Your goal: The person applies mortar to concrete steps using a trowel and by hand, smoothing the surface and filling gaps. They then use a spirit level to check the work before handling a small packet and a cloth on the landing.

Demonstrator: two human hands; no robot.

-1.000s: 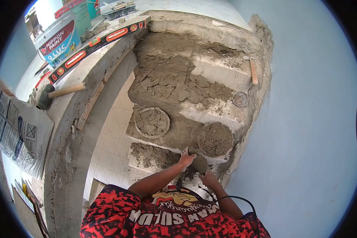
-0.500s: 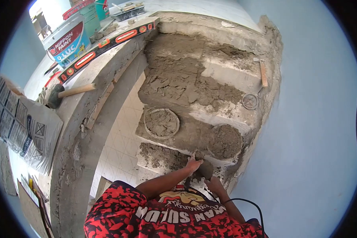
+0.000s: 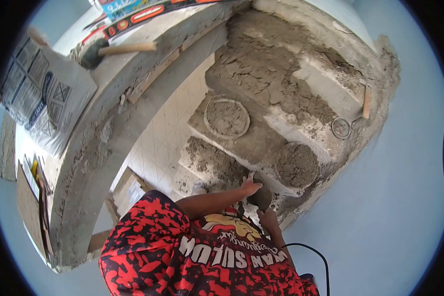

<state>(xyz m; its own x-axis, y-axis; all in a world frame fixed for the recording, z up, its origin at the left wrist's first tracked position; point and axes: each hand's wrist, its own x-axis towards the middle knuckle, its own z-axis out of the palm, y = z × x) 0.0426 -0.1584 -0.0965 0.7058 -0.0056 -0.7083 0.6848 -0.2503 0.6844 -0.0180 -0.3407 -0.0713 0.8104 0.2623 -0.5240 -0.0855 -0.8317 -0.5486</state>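
Note:
My right hand (image 3: 268, 218) is closed round the handle of a trowel, whose dark blade (image 3: 260, 198) points up and away over the lowest visible step. Just left of the blade, my left hand (image 3: 250, 187) has its fingers stretched out at the edge of the wet mortar (image 3: 213, 160) on that step. Whether the fingertips press into the mortar is too small to tell. One step up sit two round containers heaped with mortar, one at the left (image 3: 227, 117) and one at the right (image 3: 298, 165), close above my hands.
Rough steps climb away beside a blue wall (image 3: 380, 197). A wood-handled tool (image 3: 366, 102) and a round metal piece (image 3: 341, 128) lie at the right. On the left ledge are a mallet (image 3: 126, 49), a spirit level (image 3: 155, 12), a printed bag (image 3: 49, 98) and a paint bucket (image 3: 126, 7).
The view has tilted and turned, so the steps and ledge appear shifted. My left hand has moved slightly relative to the trowel blade; my right hand keeps its hold.

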